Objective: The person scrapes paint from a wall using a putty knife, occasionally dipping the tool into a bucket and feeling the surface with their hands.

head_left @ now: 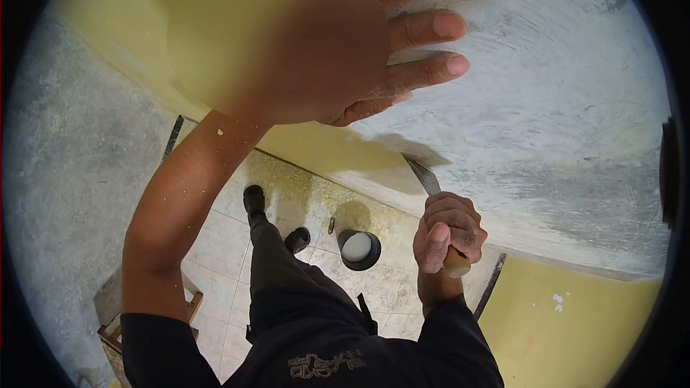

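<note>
Scraper (433, 190): you hold it in your right hand (447, 233), fingers wrapped fully round the wooden handle and thumb laid along it. The metal blade rises out of the top of your fist, up and to the left, with its tip meeting the wall (546, 93) at the line where yellow paint ends and bare grey plaster begins. Your left hand (338, 47) holds nothing; it lies flat against the wall well above the blade, fingers spread and pointing right.

Risks noted:
- The blade points roughly toward your left hand. If it jumps off a hard patch on an upward stroke, it could travel that way and cut your fingers.
- The blade meets the wall at a shallow angle. Too steep a lean would likely gouge the plaster instead of lifting paint.
- You appear to stand raised above the tiled floor (223, 244), on what looks like a wooden support (115, 327), with weight through your left palm. A slip of that palm could unbalance you.
- A round container (359, 248) sits on the floor just beside your shoes (253, 200); a misstep could knock it over.
</note>
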